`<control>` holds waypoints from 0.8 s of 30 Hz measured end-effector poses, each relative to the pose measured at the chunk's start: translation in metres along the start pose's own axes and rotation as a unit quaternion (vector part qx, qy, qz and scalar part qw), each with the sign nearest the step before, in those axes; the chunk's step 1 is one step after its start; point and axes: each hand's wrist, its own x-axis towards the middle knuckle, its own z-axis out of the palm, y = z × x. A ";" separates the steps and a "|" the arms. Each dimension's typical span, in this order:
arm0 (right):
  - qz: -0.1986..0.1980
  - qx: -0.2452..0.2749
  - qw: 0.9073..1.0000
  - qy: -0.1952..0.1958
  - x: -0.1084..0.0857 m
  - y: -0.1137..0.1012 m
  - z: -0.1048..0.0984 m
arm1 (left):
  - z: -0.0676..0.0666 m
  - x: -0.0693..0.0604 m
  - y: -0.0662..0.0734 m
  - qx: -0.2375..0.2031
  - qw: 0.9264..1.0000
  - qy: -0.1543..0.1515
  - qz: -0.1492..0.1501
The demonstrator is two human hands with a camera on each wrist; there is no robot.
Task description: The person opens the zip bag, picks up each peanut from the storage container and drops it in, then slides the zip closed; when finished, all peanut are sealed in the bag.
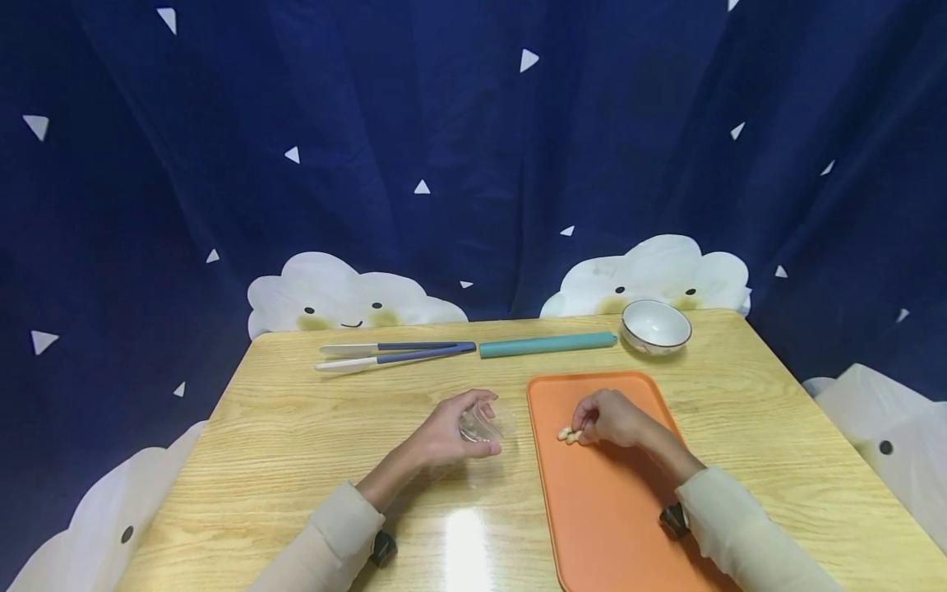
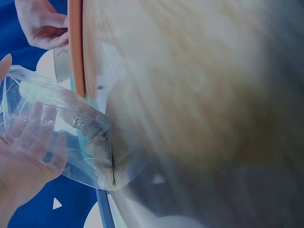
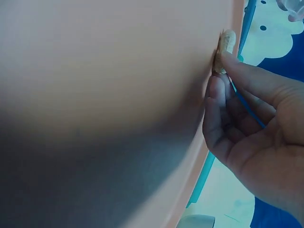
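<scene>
My left hand (image 1: pixel 449 429) grips a clear plastic bag (image 1: pixel 481 423) just left of the tray, thumb and fingers spread around its mouth. Several pale lumps that look like peanuts (image 2: pixel 99 149) lie at the bottom of the bag in the left wrist view. Over the upper part of the orange tray (image 1: pixel 592 510), my right hand (image 1: pixel 610 418) pinches a peanut (image 3: pixel 227 42) between thumb and fingertips. At those fingertips the head view shows peanuts (image 1: pixel 565 433) in their shells, low at the tray's surface.
Blue-handled tongs (image 1: pixel 399 355) lie spread at the back of the wooden table (image 1: pixel 296 419). Beside them is a long teal stick-like object (image 1: pixel 547 344), and a white bowl (image 1: pixel 655 323) with a dark rim stands at the back right. A dark blue curtain (image 1: pixel 473 123) hangs behind.
</scene>
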 end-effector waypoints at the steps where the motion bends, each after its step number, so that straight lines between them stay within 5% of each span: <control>1: -0.001 0.000 1.000 0.000 0.000 0.001 0.001 | 0.000 0.000 0.000 0.001 1.000 0.000 0.001; 12: -0.031 0.003 0.999 -0.008 -0.008 -0.001 -0.006 | 0.000 0.000 0.000 0.005 1.000 0.001 0.000; 24: -0.099 0.021 0.995 0.007 -0.009 -0.033 -0.009 | 0.001 0.000 0.000 0.004 1.000 0.002 -0.002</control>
